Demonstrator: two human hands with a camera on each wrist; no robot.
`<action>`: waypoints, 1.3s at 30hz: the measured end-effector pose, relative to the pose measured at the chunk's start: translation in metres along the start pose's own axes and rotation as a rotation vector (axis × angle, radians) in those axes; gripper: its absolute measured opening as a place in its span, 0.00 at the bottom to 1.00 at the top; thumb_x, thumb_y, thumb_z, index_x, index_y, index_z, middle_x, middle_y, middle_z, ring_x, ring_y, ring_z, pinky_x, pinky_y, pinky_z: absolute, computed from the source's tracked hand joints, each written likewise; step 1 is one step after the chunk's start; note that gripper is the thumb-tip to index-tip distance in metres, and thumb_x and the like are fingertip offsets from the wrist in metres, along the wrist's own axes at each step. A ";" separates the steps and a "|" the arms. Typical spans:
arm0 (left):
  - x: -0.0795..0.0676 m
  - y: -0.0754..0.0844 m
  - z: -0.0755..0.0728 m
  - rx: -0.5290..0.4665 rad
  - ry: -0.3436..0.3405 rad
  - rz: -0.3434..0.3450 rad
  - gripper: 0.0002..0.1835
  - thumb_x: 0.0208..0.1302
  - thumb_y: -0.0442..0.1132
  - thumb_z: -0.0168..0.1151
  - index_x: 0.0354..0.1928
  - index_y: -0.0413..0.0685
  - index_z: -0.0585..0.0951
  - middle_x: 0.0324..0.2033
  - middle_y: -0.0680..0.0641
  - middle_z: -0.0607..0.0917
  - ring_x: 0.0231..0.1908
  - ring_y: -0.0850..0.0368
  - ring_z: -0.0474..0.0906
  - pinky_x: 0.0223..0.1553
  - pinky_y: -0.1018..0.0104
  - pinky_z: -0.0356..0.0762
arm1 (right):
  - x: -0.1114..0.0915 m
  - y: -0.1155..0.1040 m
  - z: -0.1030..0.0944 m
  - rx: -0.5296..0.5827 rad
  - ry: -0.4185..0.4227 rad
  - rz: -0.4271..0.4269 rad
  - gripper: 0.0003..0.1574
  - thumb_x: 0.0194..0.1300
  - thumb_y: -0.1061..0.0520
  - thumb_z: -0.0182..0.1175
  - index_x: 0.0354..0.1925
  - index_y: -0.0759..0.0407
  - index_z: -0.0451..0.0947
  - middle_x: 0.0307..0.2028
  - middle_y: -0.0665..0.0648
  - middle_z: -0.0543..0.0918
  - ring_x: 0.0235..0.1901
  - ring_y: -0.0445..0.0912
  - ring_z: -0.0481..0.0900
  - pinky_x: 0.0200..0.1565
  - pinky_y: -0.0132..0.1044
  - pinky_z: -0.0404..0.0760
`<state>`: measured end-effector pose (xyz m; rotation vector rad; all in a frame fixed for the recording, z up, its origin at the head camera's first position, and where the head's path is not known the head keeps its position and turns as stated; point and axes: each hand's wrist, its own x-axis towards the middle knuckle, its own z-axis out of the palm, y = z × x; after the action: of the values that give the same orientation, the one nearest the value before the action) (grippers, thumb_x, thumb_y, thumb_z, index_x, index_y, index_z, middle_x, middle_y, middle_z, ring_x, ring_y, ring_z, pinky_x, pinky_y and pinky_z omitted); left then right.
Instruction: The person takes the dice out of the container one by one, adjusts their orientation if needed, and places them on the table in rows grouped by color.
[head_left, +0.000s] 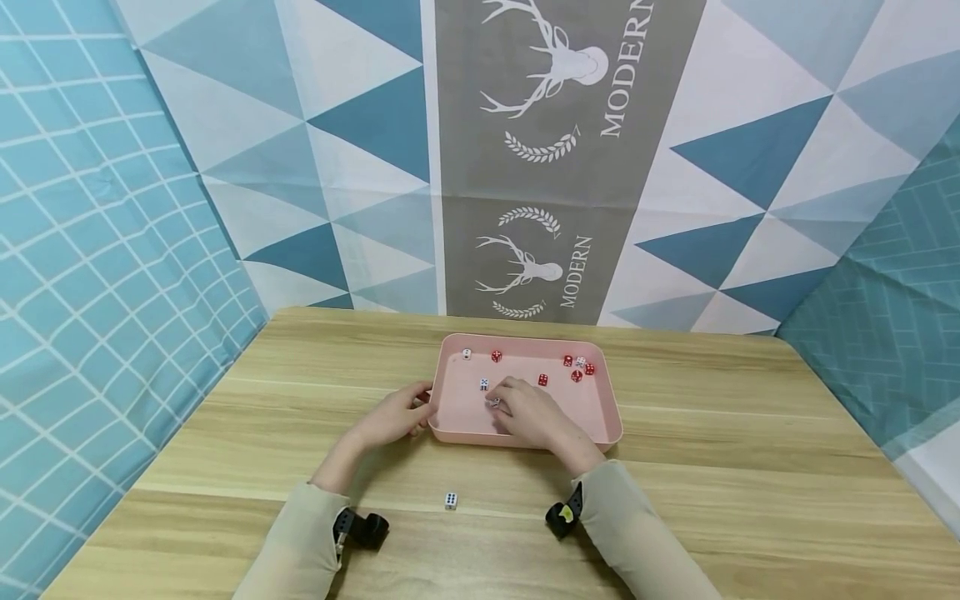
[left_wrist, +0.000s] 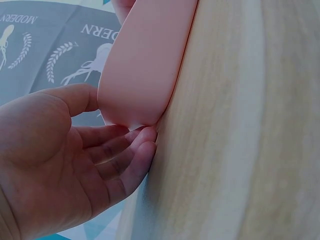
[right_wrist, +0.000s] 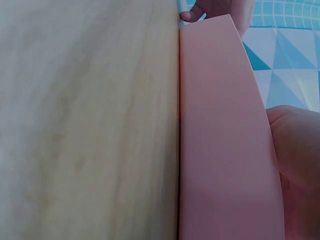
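Note:
A shallow pink tray (head_left: 517, 435) sits on the wooden table with red and white dice inside. My left hand (head_left: 393, 415) grips its near left corner; in the left wrist view the thumb (left_wrist: 82, 99) lies at the rim and the fingers curl against the outer wall. Reaching over the near wall, my right hand (head_left: 528, 410) pinches a white die (head_left: 495, 402) low inside the tray. Just beyond those fingertips lies another white die (head_left: 483, 384). The tray's wall hides most of the right hand (right_wrist: 297, 150) from its own wrist camera.
One white die (head_left: 451, 501) lies on the table (head_left: 300, 433) in front of the tray, between the forearms. Inside, a white die (head_left: 467, 354) and a red die (head_left: 497, 356) are at the far left, a red die (head_left: 543, 380) mid-tray, and several cluster at the far right.

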<state>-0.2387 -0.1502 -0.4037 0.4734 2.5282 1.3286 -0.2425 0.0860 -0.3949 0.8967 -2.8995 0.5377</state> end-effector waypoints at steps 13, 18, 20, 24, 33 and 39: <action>0.000 0.002 -0.001 0.000 0.007 0.000 0.23 0.66 0.37 0.48 0.62 0.36 0.64 0.42 0.40 0.74 0.24 0.56 0.71 0.24 0.67 0.72 | 0.000 0.000 0.000 0.024 0.007 0.021 0.10 0.60 0.59 0.57 0.41 0.58 0.79 0.37 0.52 0.78 0.35 0.42 0.74 0.42 0.38 0.75; -0.001 0.003 0.000 0.000 0.006 -0.002 0.23 0.66 0.37 0.48 0.62 0.36 0.63 0.41 0.40 0.74 0.24 0.56 0.71 0.24 0.67 0.72 | 0.000 0.000 0.001 0.035 -0.005 0.046 0.07 0.57 0.61 0.59 0.37 0.56 0.79 0.33 0.51 0.77 0.33 0.42 0.72 0.40 0.38 0.74; -0.001 0.003 0.000 -0.002 0.004 0.004 0.23 0.66 0.36 0.48 0.62 0.36 0.63 0.42 0.40 0.74 0.24 0.56 0.71 0.24 0.67 0.72 | 0.001 0.001 0.001 0.041 -0.009 0.052 0.06 0.55 0.62 0.61 0.35 0.56 0.79 0.31 0.51 0.77 0.32 0.42 0.71 0.39 0.38 0.74; -0.001 0.002 -0.001 -0.014 0.004 0.011 0.23 0.66 0.36 0.48 0.61 0.35 0.63 0.42 0.39 0.75 0.24 0.55 0.71 0.24 0.66 0.71 | 0.001 0.001 0.001 0.049 -0.010 0.044 0.07 0.52 0.66 0.62 0.31 0.55 0.78 0.28 0.50 0.76 0.30 0.42 0.70 0.38 0.37 0.73; -0.002 0.002 0.000 -0.005 -0.002 0.009 0.24 0.66 0.36 0.47 0.62 0.35 0.63 0.42 0.39 0.74 0.24 0.57 0.71 0.23 0.68 0.72 | 0.000 -0.001 0.000 0.033 -0.005 0.030 0.08 0.52 0.68 0.61 0.28 0.55 0.77 0.28 0.49 0.76 0.31 0.42 0.71 0.39 0.37 0.74; 0.000 0.001 -0.001 -0.010 -0.005 0.004 0.24 0.67 0.37 0.47 0.63 0.36 0.62 0.43 0.39 0.74 0.24 0.57 0.71 0.24 0.68 0.72 | -0.003 -0.005 -0.003 0.029 0.014 0.005 0.08 0.53 0.68 0.60 0.31 0.57 0.80 0.29 0.50 0.78 0.32 0.42 0.74 0.40 0.36 0.75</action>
<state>-0.2386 -0.1510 -0.4025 0.4799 2.5169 1.3393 -0.2372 0.0849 -0.3915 0.8858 -2.8891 0.5853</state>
